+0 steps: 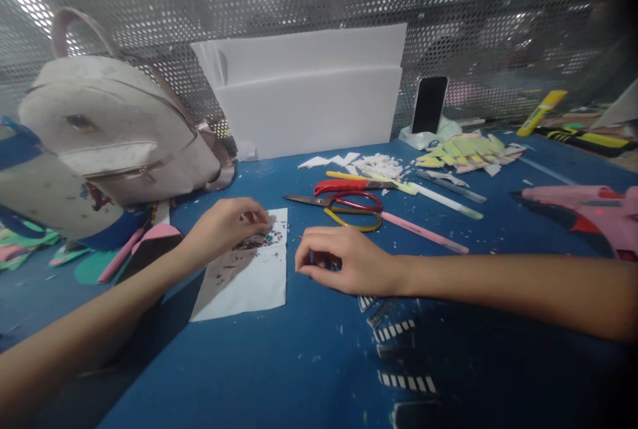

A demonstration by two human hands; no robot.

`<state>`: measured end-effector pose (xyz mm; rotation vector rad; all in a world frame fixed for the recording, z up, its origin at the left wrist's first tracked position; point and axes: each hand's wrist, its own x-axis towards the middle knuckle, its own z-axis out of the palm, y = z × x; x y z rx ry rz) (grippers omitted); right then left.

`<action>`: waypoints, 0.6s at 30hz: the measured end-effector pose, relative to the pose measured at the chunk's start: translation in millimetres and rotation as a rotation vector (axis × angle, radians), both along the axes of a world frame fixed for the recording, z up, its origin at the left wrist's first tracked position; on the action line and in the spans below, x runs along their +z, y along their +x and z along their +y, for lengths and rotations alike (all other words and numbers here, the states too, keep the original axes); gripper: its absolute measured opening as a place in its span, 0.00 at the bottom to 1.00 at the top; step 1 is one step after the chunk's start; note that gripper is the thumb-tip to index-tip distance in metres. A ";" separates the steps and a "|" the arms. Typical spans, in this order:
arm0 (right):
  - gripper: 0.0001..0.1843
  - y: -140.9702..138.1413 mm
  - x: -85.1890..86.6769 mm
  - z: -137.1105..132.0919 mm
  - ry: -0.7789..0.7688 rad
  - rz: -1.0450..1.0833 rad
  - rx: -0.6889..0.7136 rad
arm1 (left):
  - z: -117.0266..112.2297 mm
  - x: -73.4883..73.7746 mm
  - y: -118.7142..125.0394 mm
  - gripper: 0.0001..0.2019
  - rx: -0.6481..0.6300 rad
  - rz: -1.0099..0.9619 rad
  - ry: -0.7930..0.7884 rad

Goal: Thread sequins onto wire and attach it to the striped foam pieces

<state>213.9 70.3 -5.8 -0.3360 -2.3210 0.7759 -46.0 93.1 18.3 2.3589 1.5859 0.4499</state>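
Note:
My left hand [230,224] reaches over a white sheet of paper [256,289], its fingers drawn together and pointing down at a scatter of tiny shiny coloured bits [272,236]. Whatever its fingertips pinch is too small to see. To the right of the paper, my right hand [343,259] rests near the blue table [279,362] with its fingers curled and thumb and forefinger close together. A thin reddish tip pokes out by its knuckles, but what the hand holds is hidden. Just behind it lie scissors [356,203] with red and yellow handles.
A red-handled cutter [343,186], pens [423,232], white scraps [379,165] and yellow-green paper strips [463,152] lie beyond my hands. At right is a pink glue gun [588,200]. A phone [429,105], white boards [309,110] and backpack [114,123] stand behind. Black-and-white striped strips [406,381] lie nearer.

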 end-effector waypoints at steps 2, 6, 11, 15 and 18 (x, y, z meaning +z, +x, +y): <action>0.02 0.2 -0.6 0.2 0.000 -0.001 -0.001 | 2.7 0.0 2.0 0.06 -0.007 0.010 -0.013; 0.02 0.3 -2.0 0.1 0.013 0.004 -0.002 | 7.7 0.5 4.9 0.05 -0.029 0.021 -0.035; 0.02 0.2 -1.8 0.0 0.014 0.016 0.000 | 6.5 9.3 4.9 0.04 -0.033 -0.053 -0.017; 0.02 0.4 0.3 0.1 -0.006 0.029 0.003 | -11.8 18.0 11.2 0.08 0.039 -0.194 0.031; 0.02 1.1 2.7 -1.0 -0.058 0.076 -0.013 | -37.9 14.1 25.6 0.09 0.075 -0.438 -0.082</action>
